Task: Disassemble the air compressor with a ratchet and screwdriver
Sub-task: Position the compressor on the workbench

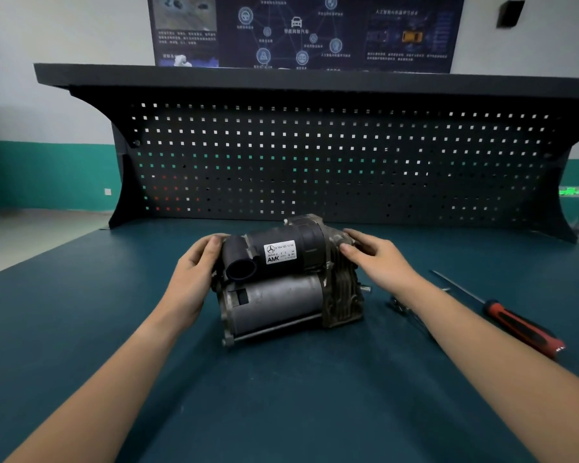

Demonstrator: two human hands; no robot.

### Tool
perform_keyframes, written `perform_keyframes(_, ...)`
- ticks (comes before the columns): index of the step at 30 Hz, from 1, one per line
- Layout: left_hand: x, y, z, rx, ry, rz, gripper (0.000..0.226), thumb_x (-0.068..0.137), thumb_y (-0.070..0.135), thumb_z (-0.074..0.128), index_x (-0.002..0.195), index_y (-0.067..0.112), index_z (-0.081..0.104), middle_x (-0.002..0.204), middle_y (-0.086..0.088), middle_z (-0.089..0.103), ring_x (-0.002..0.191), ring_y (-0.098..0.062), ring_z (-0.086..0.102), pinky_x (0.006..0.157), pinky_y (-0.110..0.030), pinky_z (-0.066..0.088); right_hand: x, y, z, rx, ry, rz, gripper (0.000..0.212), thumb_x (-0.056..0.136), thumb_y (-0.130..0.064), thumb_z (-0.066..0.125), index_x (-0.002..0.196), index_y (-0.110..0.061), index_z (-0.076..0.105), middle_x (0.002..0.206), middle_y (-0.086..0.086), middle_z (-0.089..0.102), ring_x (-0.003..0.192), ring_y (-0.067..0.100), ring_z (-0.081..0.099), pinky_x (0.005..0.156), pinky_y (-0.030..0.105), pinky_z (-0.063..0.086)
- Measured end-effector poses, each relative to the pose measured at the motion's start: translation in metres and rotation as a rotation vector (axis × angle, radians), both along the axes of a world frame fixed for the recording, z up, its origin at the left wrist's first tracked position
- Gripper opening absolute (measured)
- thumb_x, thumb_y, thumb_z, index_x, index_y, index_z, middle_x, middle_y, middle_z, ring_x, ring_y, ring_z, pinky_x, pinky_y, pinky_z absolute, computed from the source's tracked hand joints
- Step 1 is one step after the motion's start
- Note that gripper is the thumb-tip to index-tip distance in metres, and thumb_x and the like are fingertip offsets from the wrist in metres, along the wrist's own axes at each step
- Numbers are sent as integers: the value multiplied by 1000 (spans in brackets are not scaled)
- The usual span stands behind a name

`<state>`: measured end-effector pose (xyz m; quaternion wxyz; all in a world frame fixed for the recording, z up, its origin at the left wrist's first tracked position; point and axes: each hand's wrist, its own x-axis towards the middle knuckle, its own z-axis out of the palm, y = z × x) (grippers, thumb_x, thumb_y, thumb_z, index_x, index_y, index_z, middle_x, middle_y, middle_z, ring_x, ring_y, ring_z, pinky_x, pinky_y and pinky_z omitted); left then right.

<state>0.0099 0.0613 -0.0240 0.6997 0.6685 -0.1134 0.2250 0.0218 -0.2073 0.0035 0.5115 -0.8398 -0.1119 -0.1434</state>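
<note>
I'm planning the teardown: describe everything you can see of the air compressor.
The air compressor sits on the teal bench top. A grey metal cylinder lies in front, a black cylinder with a white AMK label above it, a short open black tube at its left. The right end is a grimy ribbed metal casting with a stud sticking out. A long rod runs along the front. The left hand holds its left end; the right hand rests on its right end.
</note>
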Motion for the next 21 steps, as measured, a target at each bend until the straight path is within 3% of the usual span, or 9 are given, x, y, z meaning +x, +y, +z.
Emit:
perform_keyframes(4,-2,-4,2,161,-102,100,29,101,24,34,92,37,58,95,15,60,85,-5,56,74,-28,45,-11,4,-2,-257,-114,-186,46,94,-35,49,138,-24,44,136,0,52,126,18,46,96,25,36)
perform_keyframes(7,-2,-10,2,166,-118,163,31,102,23,31,87,34,56,89,15,58,79,6,53,75,-20,42,-17,6,-8,-304,-80,-146,51,96,-33,42,145,-25,28,139,5,48,127,22,44,91,21,33)
perform_keyframes(9,-1,-12,3,156,-103,179,32,102,23,31,83,31,55,85,13,57,74,4,52,70,-20,41,-22,4,-11,-317,-32,-104,55,97,-31,42,147,-26,21,135,10,51,123,24,48,84,22,33)
perform_keyframes(13,0,-13,3,140,-94,195,32,102,24,30,81,31,54,82,11,55,72,5,51,68,-15,42,-44,-1,-18,-520,-15,-99,50,93,-25,47,141,-16,34,138,12,48,126,27,44,93,27,36)
perform_keyframes(15,0,-20,1,112,-125,252,32,102,22,30,79,30,51,81,12,51,67,14,50,64,-3,38,-57,4,-28,-643,-22,-60,54,92,-24,48,141,-13,31,147,12,35,133,26,35,104,29,33)
perform_keyframes(18,0,-29,-2,27,-158,300,33,102,21,30,76,28,48,78,10,48,65,11,47,64,-3,36,-81,17,-48,-761,23,-20,63,94,-32,43,147,-13,16,157,6,-1,143,24,14,115,41,17)
perform_keyframes(21,-2,-31,-2,7,-163,348,33,102,22,31,74,29,47,76,11,47,62,14,47,61,-1,34,-102,24,-65,-810,63,92,61,96,-34,40,148,-14,15,157,2,-5,144,19,8,115,42,10)
